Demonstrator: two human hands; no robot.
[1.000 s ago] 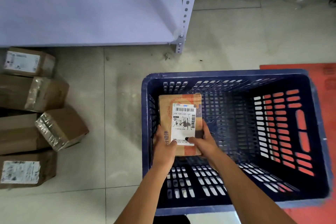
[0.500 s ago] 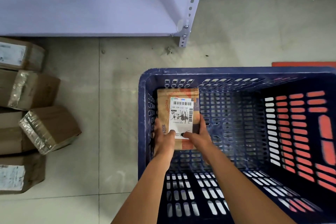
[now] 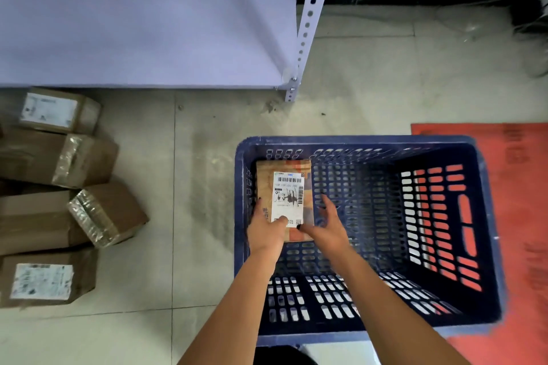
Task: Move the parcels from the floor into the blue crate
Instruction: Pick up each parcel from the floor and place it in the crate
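A brown parcel point(image 3: 284, 184) with a white barcode label lies inside the blue crate point(image 3: 486, 216), against its far left corner. My left hand point(image 3: 265, 231) holds the parcel's near left edge, thumb on the label. My right hand point(image 3: 326, 225) hovers just off the parcel's right side with fingers spread, only the thumb near its corner. Several brown cardboard parcels point(image 3: 106, 213) sit on the floor at the left, two with white labels.
A pale purple metal shelf point(image 3: 148, 32) with a perforated post point(image 3: 305, 32) stands at the back left. A red mat point(image 3: 522, 181) lies under and right of the crate. Grey tiled floor point(image 3: 195, 187) separates the crate from the parcels.
The parcel has gone down into the crate's far left corner. My right hand has let go and opened beside it. My left hand still holds the parcel.
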